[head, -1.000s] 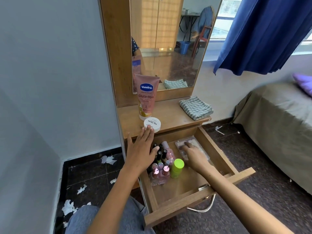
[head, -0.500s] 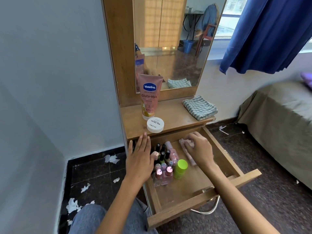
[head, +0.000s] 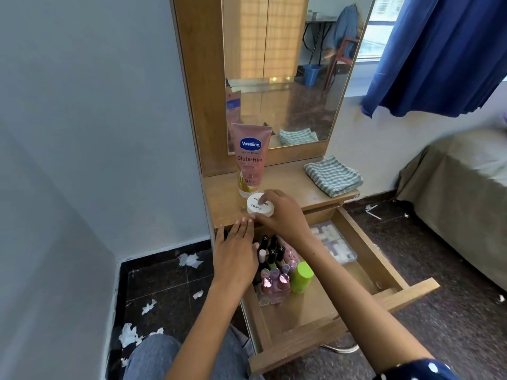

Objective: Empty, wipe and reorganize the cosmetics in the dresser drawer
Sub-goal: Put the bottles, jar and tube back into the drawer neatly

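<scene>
The wooden drawer (head: 367, 242) is pulled out below the dresser top (head: 290, 185). Several nail polish bottles (head: 274, 264) and a green-capped bottle (head: 301, 277) stand at its left side; a clear compartment box (head: 333, 244) lies at its back right. My right hand (head: 282, 212) grips a round white jar (head: 258, 207) on the dresser top, in front of the pink Vaseline tube (head: 250, 157). My left hand (head: 236, 253) lies flat with straight fingers over the drawer's left edge, beside the bottles.
A folded checked cloth (head: 333, 175) lies on the right of the dresser top under the mirror (head: 288, 69). A bed (head: 463, 196) stands to the right, a blue curtain (head: 439, 50) above it. White paper scraps (head: 189, 260) litter the dark floor at left.
My right hand left the clear box in the drawer and rose to the dresser top, where it took hold of the white jar. My left hand barely moved.
</scene>
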The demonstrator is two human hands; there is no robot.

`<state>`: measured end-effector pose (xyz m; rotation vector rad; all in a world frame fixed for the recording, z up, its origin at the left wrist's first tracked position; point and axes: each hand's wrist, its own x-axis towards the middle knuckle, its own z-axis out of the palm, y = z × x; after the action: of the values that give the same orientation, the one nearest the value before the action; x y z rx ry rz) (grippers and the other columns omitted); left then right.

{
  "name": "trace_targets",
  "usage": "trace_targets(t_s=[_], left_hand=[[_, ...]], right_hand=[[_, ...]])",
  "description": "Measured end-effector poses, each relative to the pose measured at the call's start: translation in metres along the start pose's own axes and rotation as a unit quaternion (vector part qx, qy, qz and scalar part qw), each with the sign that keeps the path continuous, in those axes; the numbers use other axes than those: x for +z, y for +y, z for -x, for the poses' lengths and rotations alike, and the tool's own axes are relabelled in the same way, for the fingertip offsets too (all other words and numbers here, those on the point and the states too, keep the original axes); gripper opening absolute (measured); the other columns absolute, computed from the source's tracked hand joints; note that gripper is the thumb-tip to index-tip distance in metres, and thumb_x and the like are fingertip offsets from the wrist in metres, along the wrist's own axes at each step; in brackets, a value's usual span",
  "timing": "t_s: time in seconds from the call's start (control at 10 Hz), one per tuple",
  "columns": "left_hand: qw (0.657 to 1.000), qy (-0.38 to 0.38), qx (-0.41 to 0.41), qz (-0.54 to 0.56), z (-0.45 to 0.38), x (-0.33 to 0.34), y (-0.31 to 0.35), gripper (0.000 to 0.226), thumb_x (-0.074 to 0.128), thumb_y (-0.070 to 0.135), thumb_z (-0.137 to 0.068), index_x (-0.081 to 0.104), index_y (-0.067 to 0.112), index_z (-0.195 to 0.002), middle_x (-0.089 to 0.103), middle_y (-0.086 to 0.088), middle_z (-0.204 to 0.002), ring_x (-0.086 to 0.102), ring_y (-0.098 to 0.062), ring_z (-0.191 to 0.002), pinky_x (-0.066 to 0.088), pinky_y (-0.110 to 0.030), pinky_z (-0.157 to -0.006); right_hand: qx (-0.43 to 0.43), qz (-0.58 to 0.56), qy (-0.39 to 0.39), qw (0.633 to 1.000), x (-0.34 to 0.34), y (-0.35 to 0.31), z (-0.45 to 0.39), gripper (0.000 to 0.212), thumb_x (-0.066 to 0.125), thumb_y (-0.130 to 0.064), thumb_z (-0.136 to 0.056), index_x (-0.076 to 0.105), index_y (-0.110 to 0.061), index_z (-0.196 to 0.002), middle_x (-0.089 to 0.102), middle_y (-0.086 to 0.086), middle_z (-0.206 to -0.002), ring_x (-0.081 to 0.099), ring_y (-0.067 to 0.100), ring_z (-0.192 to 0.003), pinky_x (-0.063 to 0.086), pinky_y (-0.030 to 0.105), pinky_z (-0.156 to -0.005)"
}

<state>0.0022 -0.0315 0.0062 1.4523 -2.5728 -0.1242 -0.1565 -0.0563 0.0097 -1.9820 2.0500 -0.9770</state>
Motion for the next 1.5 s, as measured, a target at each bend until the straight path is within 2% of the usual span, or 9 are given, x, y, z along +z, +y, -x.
trace_targets(t_s=[0.2, 0.3, 0.5, 0.6, 0.9, 1.2, 1.3, 1.4, 1.5], left_hand=[[1.000, -0.002, -0.010, -0.001, -0.001, -0.002, 0.003, 0.054, 0.028, 0.033, -0.102, 0.016, 0.014, -0.151, 0.019, -0.001, -0.158, 0.013, -0.013, -0.145, 0.003, -0.040, -0.118], [1.000, -0.004, -0.007, -0.001, 0.000, -0.002, 0.003, 0.056, 0.028, 0.034, -0.101, 0.014, 0.014, -0.151, 0.017, -0.001, -0.158, 0.012, -0.013, -0.146, 0.003, -0.040, -0.118], [1.000, -0.007, -0.009, -0.001, 0.000, -0.002, 0.004, 0.057, 0.029, 0.035, -0.101, 0.012, 0.013, -0.151, 0.015, -0.002, -0.159, 0.010, -0.013, -0.146, 0.001, -0.039, -0.117], [1.000, -0.006, -0.009, -0.003, 0.000, -0.002, 0.004, 0.057, 0.029, 0.035, -0.101, 0.013, 0.014, -0.151, 0.015, -0.002, -0.159, 0.010, -0.013, -0.146, 0.002, -0.040, -0.117], [1.000, -0.009, -0.010, -0.008, -0.001, 0.000, 0.004, 0.056, 0.026, 0.036, -0.102, 0.013, 0.014, -0.151, 0.016, -0.002, -0.158, 0.011, -0.013, -0.146, 0.004, -0.040, -0.118], [1.000, 0.000, -0.007, -0.008, 0.001, 0.000, 0.004, 0.056, 0.027, 0.036, -0.102, 0.012, 0.014, -0.151, 0.016, -0.002, -0.158, 0.011, -0.013, -0.146, 0.004, -0.039, -0.117], [1.000, -0.010, 0.000, -0.007, 0.000, 0.001, 0.001, 0.056, 0.027, 0.036, -0.102, 0.013, 0.015, -0.151, 0.015, -0.001, -0.158, 0.011, -0.013, -0.146, 0.004, -0.039, -0.117], [0.999, 0.000, 0.014, 0.039, -0.003, -0.009, -0.002, 0.055, 0.034, 0.039, -0.101, 0.023, 0.016, -0.149, 0.032, -0.002, -0.153, 0.029, -0.014, -0.140, 0.015, -0.038, -0.116], [0.984, 0.129, 0.038, 0.116, -0.012, -0.032, -0.004, 0.044, 0.046, 0.034, -0.098, 0.047, 0.016, -0.138, 0.061, -0.002, -0.127, 0.055, -0.017, -0.116, 0.032, -0.034, -0.104]], right_hand=[[0.022, -0.007, 0.059, 0.998, -0.027, 0.024, 0.020, 0.042, 0.078, -0.045, -0.064, 0.060, -0.017, -0.089, 0.062, 0.000, -0.094, 0.057, 0.018, -0.080, 0.041, 0.028, -0.062], [0.039, -0.020, 0.102, 0.994, -0.046, 0.043, 0.039, 0.041, 0.076, -0.048, -0.061, 0.061, -0.017, -0.085, 0.063, -0.001, -0.088, 0.059, 0.015, -0.078, 0.049, 0.033, -0.064], [0.116, 0.035, 0.092, 0.988, -0.057, 0.091, 0.066, 0.043, 0.079, -0.050, -0.056, 0.061, -0.018, -0.078, 0.063, -0.003, -0.078, 0.058, 0.017, -0.072, 0.045, 0.035, -0.060], [0.169, 0.060, 0.041, 0.983, -0.053, 0.109, 0.069, 0.042, 0.086, -0.041, -0.058, 0.059, -0.015, -0.076, 0.063, 0.003, -0.078, 0.058, 0.022, -0.076, 0.044, 0.037, -0.062], [0.200, 0.117, -0.006, 0.973, -0.031, 0.127, 0.071, 0.036, 0.081, -0.035, -0.068, 0.052, -0.015, -0.075, 0.057, 0.010, -0.086, 0.057, 0.029, -0.084, 0.035, 0.031, -0.064], [0.205, 0.154, 0.000, 0.967, -0.030, 0.119, 0.075, 0.037, 0.078, -0.036, -0.074, 0.061, -0.012, -0.096, 0.059, 0.007, -0.102, 0.056, 0.026, -0.097, 0.044, 0.034, -0.067], [0.165, 0.111, 0.052, 0.979, -0.032, 0.091, 0.079, 0.025, 0.077, -0.030, -0.076, 0.064, -0.016, -0.093, 0.063, 0.001, -0.104, 0.058, 0.022, -0.096, 0.049, 0.035, -0.070], [0.118, 0.042, 0.106, 0.986, -0.028, 0.052, 0.081, 0.015, 0.078, -0.025, -0.076, 0.067, -0.017, -0.083, 0.066, -0.004, -0.093, 0.061, 0.017, -0.082, 0.048, 0.030, -0.065], [0.087, -0.001, 0.134, 0.987, -0.023, 0.024, 0.075, 0.013, 0.077, -0.023, -0.077, 0.067, -0.016, -0.082, 0.065, -0.008, -0.087, 0.058, 0.011, -0.072, 0.041, 0.020, -0.060]])
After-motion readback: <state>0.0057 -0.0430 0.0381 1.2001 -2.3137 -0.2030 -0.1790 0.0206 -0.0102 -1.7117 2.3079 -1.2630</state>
